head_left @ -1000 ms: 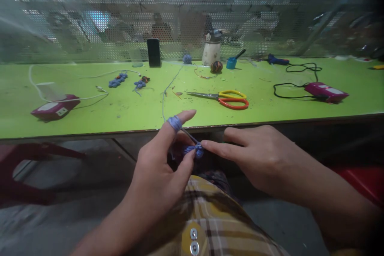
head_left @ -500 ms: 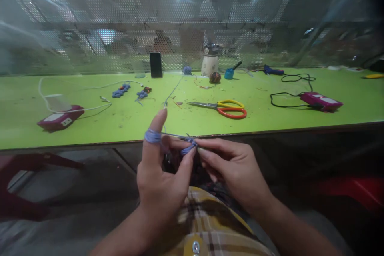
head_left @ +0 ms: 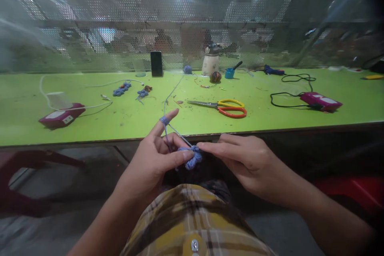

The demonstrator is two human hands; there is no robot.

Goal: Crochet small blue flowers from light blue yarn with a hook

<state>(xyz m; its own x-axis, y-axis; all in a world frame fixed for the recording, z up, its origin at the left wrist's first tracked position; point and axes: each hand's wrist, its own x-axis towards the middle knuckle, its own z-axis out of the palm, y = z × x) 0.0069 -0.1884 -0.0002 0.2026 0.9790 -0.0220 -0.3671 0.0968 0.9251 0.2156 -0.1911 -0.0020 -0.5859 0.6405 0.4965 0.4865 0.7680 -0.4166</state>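
Note:
My left hand [head_left: 156, 148] pinches a small blue-violet crochet piece [head_left: 193, 160] with puffy petals between thumb and fingers, just in front of the table edge. Blue yarn [head_left: 165, 106] is wound round its raised index finger and runs down to the piece. My right hand [head_left: 240, 154] is closed, its index fingertip touching the piece's upper right side. It grips a thin crochet hook, mostly hidden by the fingers, with a slim dark tip showing by the yarn. The yarn leads back across the table to a blue yarn ball [head_left: 187, 69].
On the green table [head_left: 135, 118] lie scissors [head_left: 217, 105], finished blue crochet pieces [head_left: 122, 89], a multicoloured yarn ball [head_left: 215, 77] and two purple power strips [head_left: 321, 101]. A phone [head_left: 156, 64], a jug [head_left: 211, 62] and a blue pot [head_left: 229, 73] stand at the back.
My left index finger has tilted to the right and lowered, and the yarn now slants down to the piece. More petals show. My right hand has shifted slightly right with straighter fingers.

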